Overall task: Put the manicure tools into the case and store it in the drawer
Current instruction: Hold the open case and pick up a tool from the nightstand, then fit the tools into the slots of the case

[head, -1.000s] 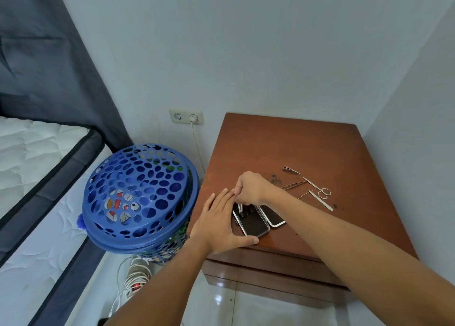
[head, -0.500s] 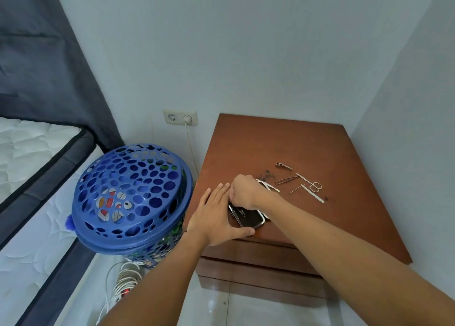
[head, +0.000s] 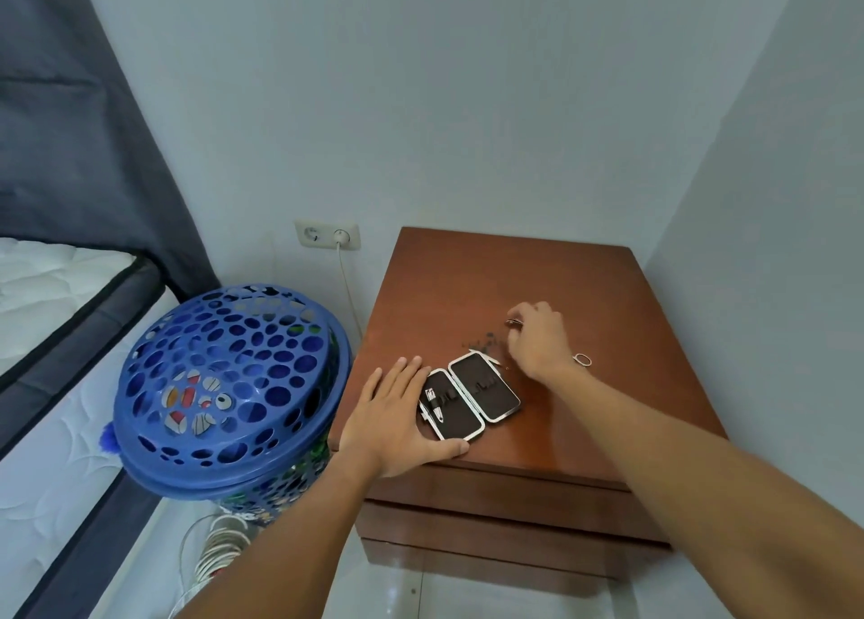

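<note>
Case: the manicure case [head: 470,396] is laid open on the front part of the table [head: 584,282], near its left edge; both dark halves are seen from above.
Tools in the case: one tool [head: 432,401] is now seated in the left half; a second ago it was being pressed in by the right hand. The right half is seen without tools.
Left hand: the left hand [head: 397,420] is laid flat and released against the left side of the case, with the thumb along the front edge; nothing is grasped by it. It has stayed there, so the case is kept from sliding.
Right hand: the right hand [head: 537,340] has been moved away from the case to the loose tools behind it. The fingers are curled over a small metal tool [head: 513,322]; whether it is already pinched cannot be told.
Loose tools: the scissors [head: 582,360] are seen partly, just beside the right wrist; a thin tool tip [head: 495,362] is seen at the back corner of the case. Other tools are hidden by the hand.
Meaning for the task: one tool is judged as stored, several are left, and the next one is being fetched.
Drawer: the drawers [head: 505,525] below are closed; this step is not yet begun.
</note>
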